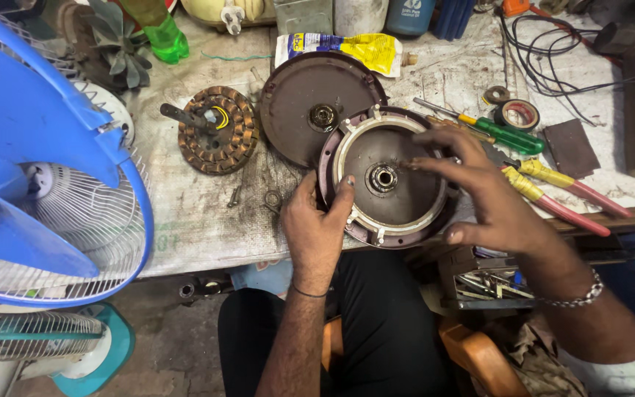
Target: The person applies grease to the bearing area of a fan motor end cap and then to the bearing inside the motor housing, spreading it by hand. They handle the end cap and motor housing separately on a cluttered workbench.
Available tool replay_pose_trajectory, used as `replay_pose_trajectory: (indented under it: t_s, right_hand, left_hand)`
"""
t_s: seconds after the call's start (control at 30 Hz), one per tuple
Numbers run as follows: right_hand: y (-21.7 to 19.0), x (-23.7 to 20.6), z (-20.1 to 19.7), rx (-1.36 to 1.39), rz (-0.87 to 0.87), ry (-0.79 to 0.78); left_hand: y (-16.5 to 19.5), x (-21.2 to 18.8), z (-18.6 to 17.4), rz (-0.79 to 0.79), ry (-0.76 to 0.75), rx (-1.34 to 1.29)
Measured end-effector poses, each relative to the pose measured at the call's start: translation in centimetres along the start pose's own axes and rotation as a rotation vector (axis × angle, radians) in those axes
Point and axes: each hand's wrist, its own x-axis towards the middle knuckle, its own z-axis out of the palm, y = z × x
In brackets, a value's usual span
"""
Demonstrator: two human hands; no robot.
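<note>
A round brown motor housing (pixel 376 213) with a pale inner ring and a central bearing lies at the bench's front edge. My left hand (pixel 317 228) grips its left rim, thumb pressed on the ring. My right hand (pixel 490 198) is spread over its right side, fingertips reaching toward the centre and thumb at the lower right rim. Behind it, partly overlapped, lies a flat brown cover plate (pixel 303 95). A copper-wound stator (pixel 218 131) with its shaft rests to the left.
A blue pedestal fan (pixel 45 184) fills the left side. A green screwdriver (pixel 505 134), yellow-handled pliers (pixel 560 192), a tape roll (pixel 517 114), a dark square pad (pixel 569 147), an adhesive tube (pixel 347 50) and black wires (pixel 545 66) lie on the bench. Loose screws (pixel 235 195) sit near the front.
</note>
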Motion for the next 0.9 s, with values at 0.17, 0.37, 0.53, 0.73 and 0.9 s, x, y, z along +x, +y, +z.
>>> replay_pose_trajectory:
  t_s: [0.17, 0.37, 0.53, 0.73, 0.9]
  right_hand:
    - [-0.1, -1.6, -0.4, 0.742, 0.036, 0.026]
    - [-0.6, -4.2, 1.3, 1.533, 0.163, -0.091]
    - [-2.7, -7.4, 4.2, 1.291, 0.228, 0.116]
    - [-3.2, -11.1, 11.0, 1.072, 0.197, 0.192]
    - [-1.0, -11.6, 13.2, 0.947, 0.209, 0.115]
  left_hand:
    - [0.3, 0.1, 0.0, -0.011, 0.007, 0.015]
    - [0.7, 0.0, -0.1, -0.064, 0.000, -0.011]
    - [0.5, 0.0, 0.1, -0.058, 0.001, -0.007]
    - [0.2, 0.0, 0.4, 0.069, 0.002, -0.104]
    - [0.4, -0.5, 0.6, -0.007, 0.013, 0.032]
